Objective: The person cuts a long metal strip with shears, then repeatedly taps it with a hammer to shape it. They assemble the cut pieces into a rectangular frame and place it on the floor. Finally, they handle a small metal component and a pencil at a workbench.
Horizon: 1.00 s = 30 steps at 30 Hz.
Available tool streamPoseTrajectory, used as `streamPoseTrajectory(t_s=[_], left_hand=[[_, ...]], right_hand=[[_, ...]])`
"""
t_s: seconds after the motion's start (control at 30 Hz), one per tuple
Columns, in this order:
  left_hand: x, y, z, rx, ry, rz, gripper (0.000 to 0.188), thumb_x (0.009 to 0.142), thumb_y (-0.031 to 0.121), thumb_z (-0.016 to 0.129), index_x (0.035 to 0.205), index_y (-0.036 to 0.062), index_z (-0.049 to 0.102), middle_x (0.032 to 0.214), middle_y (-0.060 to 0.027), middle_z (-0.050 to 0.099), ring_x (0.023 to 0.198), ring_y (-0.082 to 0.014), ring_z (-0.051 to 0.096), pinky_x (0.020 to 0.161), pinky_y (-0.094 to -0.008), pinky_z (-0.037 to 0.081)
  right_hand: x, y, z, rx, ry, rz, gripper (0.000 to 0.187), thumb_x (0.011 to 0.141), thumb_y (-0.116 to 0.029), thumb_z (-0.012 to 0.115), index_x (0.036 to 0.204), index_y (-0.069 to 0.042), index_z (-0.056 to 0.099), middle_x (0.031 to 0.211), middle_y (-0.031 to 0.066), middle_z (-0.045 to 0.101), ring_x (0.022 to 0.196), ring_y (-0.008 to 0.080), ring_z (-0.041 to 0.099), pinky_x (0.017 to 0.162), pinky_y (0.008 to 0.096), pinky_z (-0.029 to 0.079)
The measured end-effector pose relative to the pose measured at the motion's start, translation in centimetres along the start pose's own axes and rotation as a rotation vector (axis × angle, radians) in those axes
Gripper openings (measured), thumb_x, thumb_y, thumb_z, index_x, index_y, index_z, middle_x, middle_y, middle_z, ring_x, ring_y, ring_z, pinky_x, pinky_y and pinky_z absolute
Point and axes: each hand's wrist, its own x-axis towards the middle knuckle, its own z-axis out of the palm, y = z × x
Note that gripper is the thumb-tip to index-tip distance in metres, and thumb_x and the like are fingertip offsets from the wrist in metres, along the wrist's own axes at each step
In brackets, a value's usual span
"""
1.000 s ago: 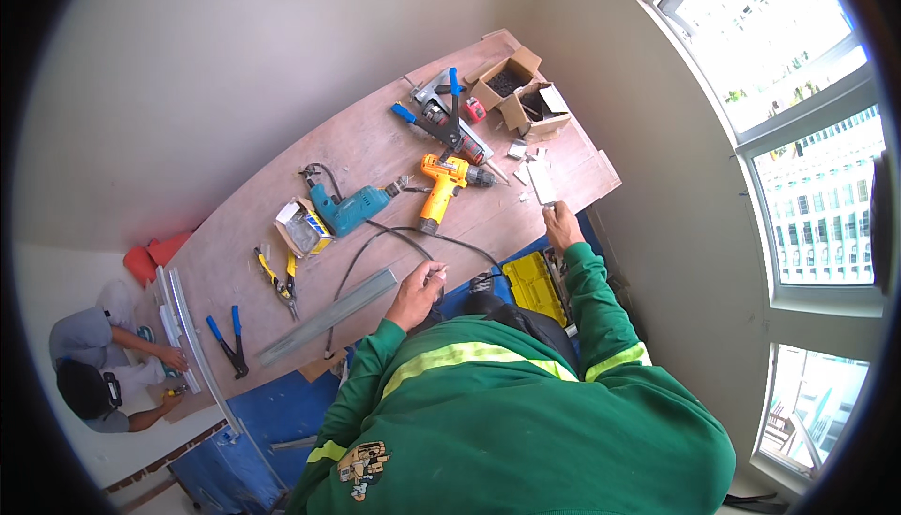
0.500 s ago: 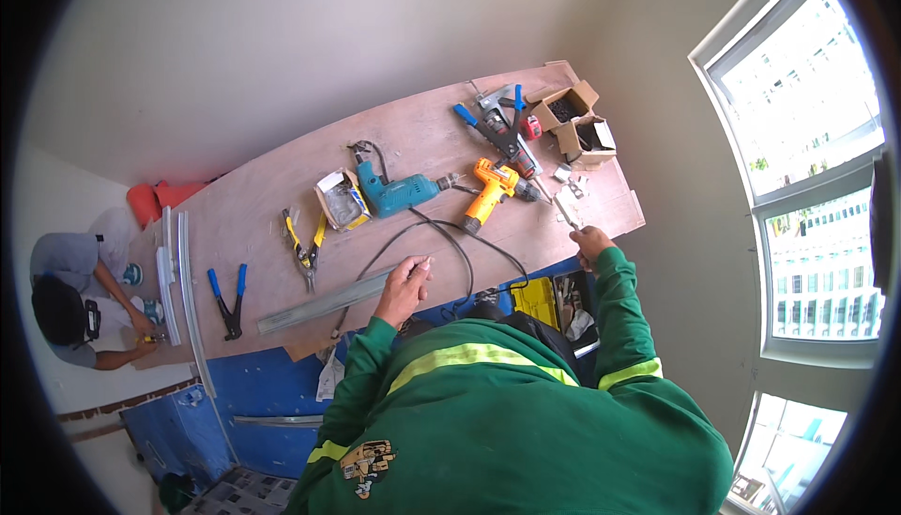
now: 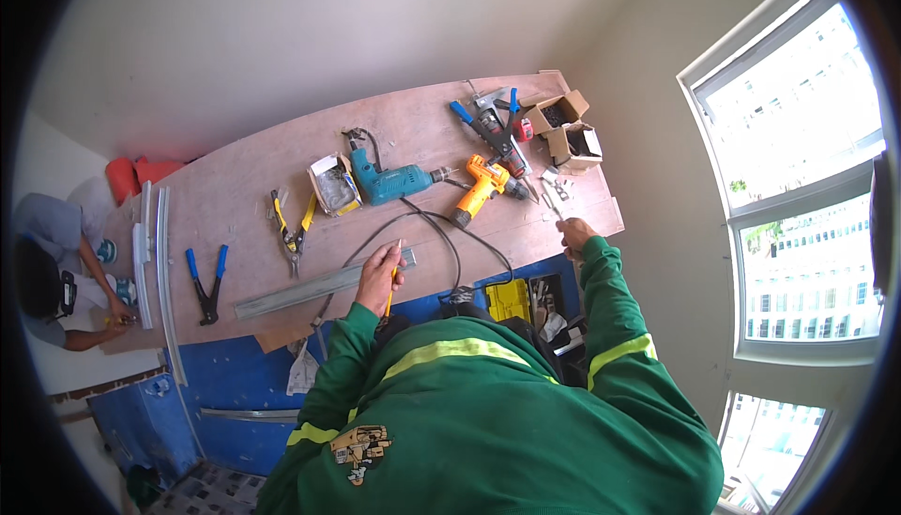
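My left hand [image 3: 378,274] holds a yellow pencil [image 3: 390,295] against the near end of a long grey metal channel [image 3: 310,292] lying along the front of the plywood table [image 3: 235,182]. My right hand [image 3: 573,232] is at the table's right front edge, closed on a thin metal strip [image 3: 552,203] that points toward the drills. A yellow cordless drill [image 3: 479,190] and a teal corded drill [image 3: 394,183] lie between the two hands. The teal drill's black cord [image 3: 441,233] loops toward me.
Yellow-handled snips [image 3: 291,224] and blue-handled pliers [image 3: 206,276] lie to the left. Open cardboard boxes [image 3: 566,127] and a blue-handled riveter [image 3: 481,123] sit at the far right. Another person [image 3: 52,271] crouches at the left end. A yellow toolbox [image 3: 508,299] is below; windows [image 3: 798,186] are on the right.
The view has swung, so the table now lies flatter across the picture. My left hand has moved onto the channel with the pencil. My right hand stays at the table's right edge.
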Motion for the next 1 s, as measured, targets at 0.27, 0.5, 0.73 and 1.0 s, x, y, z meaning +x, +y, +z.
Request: streamPoseTrajectory(t_s=[0.27, 0.5, 0.73, 1.0], left_hand=[[0.7, -2.2, 0.3, 0.035, -0.019, -0.101, 0.033, 0.111, 0.032, 0.056, 0.132, 0.0078, 0.065, 0.093, 0.0012, 0.060, 0.066, -0.0054, 0.054, 0.055, -0.0203, 0.039], [0.7, -2.8, 1.9, 0.104, -0.188, 0.018, 0.030, 0.111, 0.032, 0.055, 0.125, 0.0092, 0.066, 0.094, 0.0016, 0.061, 0.068, -0.0039, 0.054, 0.055, -0.0190, 0.039], [-1.2, 1.7, 4.3, 0.109, -0.078, 0.126, 0.034, 0.112, 0.033, 0.054, 0.132, 0.0077, 0.063, 0.098, 0.0012, 0.064, 0.069, -0.0034, 0.054, 0.056, -0.0198, 0.040], [-4.4, 12.5, 6.1, -0.037, -0.052, 0.416, 0.041, 0.112, 0.024, 0.053, 0.149, 0.0072, 0.058, 0.106, -0.0009, 0.055, 0.068, -0.0040, 0.044, 0.054, -0.0197, 0.032]], right_hand=[[-1.1, 0.8, 0.3, 0.115, -0.067, -0.034, 0.035, 0.105, -0.034, 0.055, 0.110, -0.001, 0.066, 0.071, 0.0095, 0.058, 0.049, 0.0218, 0.057, 0.042, 0.0426, 0.047], [-5.9, 0.4, 0.8, -0.021, -0.100, -0.075, 0.032, 0.104, -0.026, 0.054, 0.113, 0.002, 0.067, 0.077, 0.0104, 0.062, 0.053, 0.0208, 0.061, 0.045, 0.0381, 0.050], [-14.0, -6.8, 3.8, 0.255, -0.297, -0.460, 0.044, 0.112, -0.037, 0.046, 0.132, -0.001, 0.063, 0.080, 0.0021, 0.058, 0.065, 0.0105, 0.057, 0.057, 0.0272, 0.052], [-25.0, -16.5, 12.1, 0.511, -0.479, -0.636, 0.039, 0.112, -0.041, 0.053, 0.125, -0.004, 0.059, 0.089, 0.0015, 0.059, 0.075, 0.0101, 0.060, 0.069, 0.0268, 0.055]])
